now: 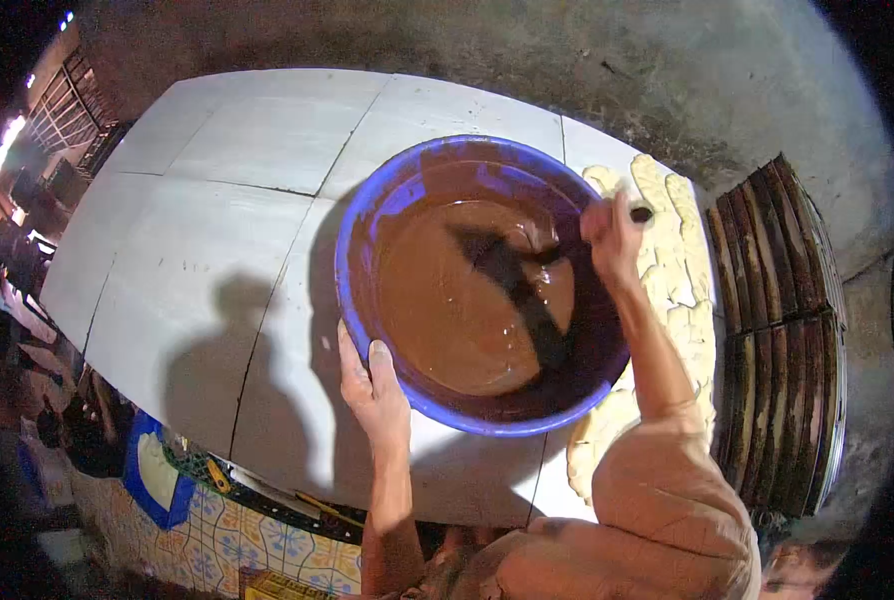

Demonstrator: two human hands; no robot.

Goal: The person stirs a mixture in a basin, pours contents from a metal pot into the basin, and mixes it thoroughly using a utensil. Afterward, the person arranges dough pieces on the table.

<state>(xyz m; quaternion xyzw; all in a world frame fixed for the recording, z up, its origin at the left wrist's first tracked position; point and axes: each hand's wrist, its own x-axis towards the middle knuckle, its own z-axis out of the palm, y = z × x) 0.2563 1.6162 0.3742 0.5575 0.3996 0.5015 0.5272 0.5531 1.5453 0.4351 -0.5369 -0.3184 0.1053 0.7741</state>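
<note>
Purple basin [592,362] sits between both hands: left hand [375,395] clamps its near-left rim; blurred right hand [615,235], at its right rim, is closed around a dark-ended object [642,215].

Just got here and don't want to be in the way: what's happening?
A person has their left hand against the near-left rim of a purple basin holding brown liquid. Their blurred right hand is at the right rim, seemingly closed around a dark-ended object I can't identify. Pale dough-like pieces lie right of the basin on the white table.
</note>
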